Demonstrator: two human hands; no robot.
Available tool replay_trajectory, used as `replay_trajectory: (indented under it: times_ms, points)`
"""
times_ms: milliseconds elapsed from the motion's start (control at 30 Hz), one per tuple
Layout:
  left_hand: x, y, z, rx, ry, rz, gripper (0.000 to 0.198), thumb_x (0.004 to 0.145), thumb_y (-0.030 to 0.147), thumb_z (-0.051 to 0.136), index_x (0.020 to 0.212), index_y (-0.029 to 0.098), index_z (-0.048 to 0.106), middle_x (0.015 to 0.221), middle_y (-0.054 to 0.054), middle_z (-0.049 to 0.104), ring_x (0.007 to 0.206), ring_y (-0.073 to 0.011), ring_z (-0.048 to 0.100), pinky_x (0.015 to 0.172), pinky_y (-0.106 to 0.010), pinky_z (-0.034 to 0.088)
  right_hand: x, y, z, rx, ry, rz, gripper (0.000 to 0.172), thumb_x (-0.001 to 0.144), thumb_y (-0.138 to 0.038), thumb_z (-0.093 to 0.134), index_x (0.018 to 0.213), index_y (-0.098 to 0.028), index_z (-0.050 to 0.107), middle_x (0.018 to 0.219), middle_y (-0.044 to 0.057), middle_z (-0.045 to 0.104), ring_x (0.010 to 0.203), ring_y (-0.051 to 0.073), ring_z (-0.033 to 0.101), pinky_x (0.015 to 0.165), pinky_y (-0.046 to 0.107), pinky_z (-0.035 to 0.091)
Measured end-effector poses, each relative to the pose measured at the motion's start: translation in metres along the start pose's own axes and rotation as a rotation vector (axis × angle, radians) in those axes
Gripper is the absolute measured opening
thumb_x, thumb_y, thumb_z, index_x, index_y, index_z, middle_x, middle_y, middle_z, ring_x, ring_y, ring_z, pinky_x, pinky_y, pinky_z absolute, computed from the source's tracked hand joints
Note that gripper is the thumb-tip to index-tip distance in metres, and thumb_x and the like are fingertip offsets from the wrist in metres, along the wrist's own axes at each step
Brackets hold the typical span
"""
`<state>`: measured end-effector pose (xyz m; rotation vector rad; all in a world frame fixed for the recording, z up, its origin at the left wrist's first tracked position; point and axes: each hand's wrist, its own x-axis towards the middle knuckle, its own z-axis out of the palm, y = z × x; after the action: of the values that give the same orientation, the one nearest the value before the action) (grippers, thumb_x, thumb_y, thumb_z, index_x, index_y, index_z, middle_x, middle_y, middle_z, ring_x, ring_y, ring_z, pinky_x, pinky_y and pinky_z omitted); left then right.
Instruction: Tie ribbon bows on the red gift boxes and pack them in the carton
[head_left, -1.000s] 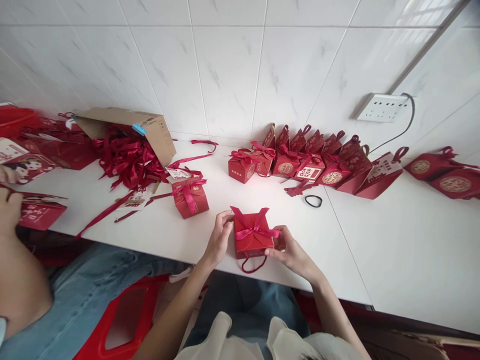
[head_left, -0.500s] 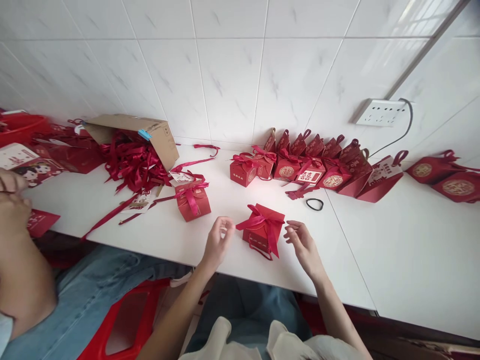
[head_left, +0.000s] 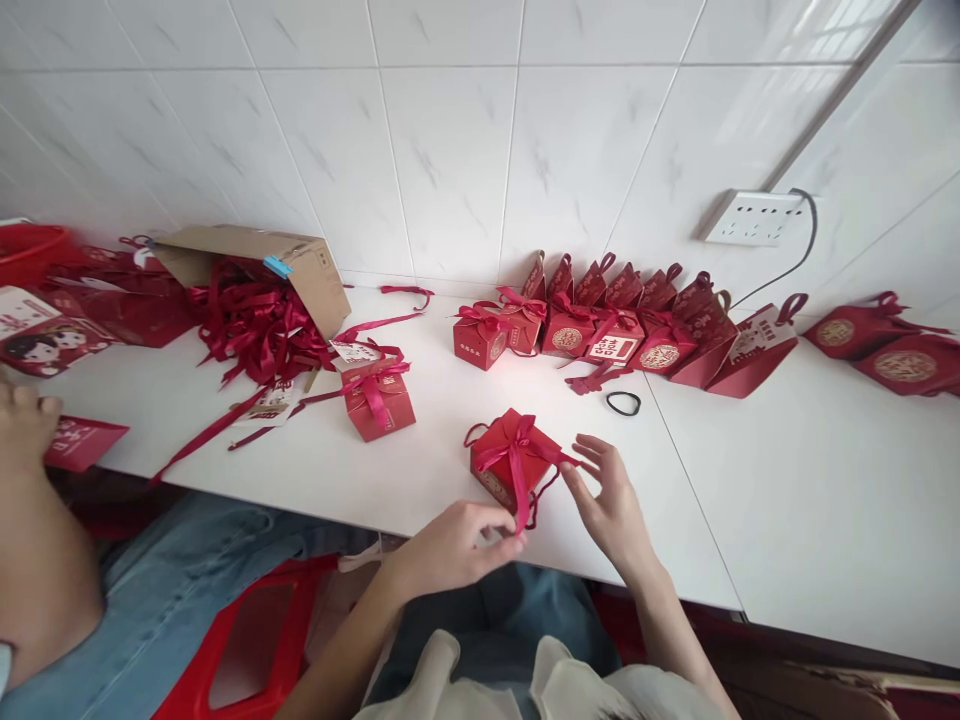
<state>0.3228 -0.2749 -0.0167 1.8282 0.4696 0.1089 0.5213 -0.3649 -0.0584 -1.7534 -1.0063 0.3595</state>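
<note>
A red gift box [head_left: 495, 455] sits on the table in front of me, turned corner-on, with a shiny red ribbon [head_left: 517, 450] tied in a bow on top. Dark red cord loops stick out at its sides. My left hand [head_left: 461, 545] is at the near side of the box, thumb and fingertips closed on one hanging ribbon tail. On the right, my right hand [head_left: 607, 500] has another ribbon tail between its thumb and fingers.
Another ribboned box [head_left: 379, 400] stands to the left, before a cardboard carton [head_left: 322, 285] spilling red ribbons [head_left: 255, 320]. Several red boxes [head_left: 566, 330] line the wall. A black hair band [head_left: 623, 403] lies at right. A co-worker's arm [head_left: 37, 530] rests at far left.
The box has turned, and its bow now faces another way. My left hand has moved right and nearer me, onto a ribbon tail. My right hand has closed on the other tail.
</note>
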Motion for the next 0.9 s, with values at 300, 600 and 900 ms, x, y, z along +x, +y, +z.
replay_trajectory:
  times_ms: [300,600,900]
  points:
    - [0.045,0.009,-0.029,0.360,0.586,0.221,0.012,0.084,0.023,0.051,0.080,0.020,0.062,0.091,-0.004,0.063,0.093,-0.0191,0.056,0.089,-0.036,0.044,-0.018,-0.037,0.008,-0.078,-0.517,0.236,0.056,0.087,-0.059,0.036,0.056,-0.018,0.057,0.049,0.003,0.062,0.045,0.013,0.054,0.052,0.024,0.041]
    - [0.062,-0.017,-0.010,0.479,0.590,0.177,0.010,0.079,0.016,0.058,0.087,0.021,0.062,0.101,-0.004,0.059,0.102,-0.0215,0.051,0.094,-0.040,0.043,-0.022,-0.026,0.028,0.021,-0.585,0.227,0.047,0.087,-0.053,0.042,0.063,-0.018,0.062,0.050,0.003,0.065,0.047,0.016,0.058,0.054,0.025,0.044]
    - [0.063,-0.012,-0.019,0.528,0.508,0.168,0.014,0.085,0.020,0.050,0.085,0.022,0.064,0.099,-0.003,0.064,0.102,-0.0208,0.053,0.091,-0.038,0.044,-0.016,-0.015,0.005,0.082,-0.639,0.102,0.046,0.089,-0.050,0.043,0.070,-0.017,0.069,0.066,0.004,0.068,0.064,0.016,0.059,0.064,0.025,0.044]
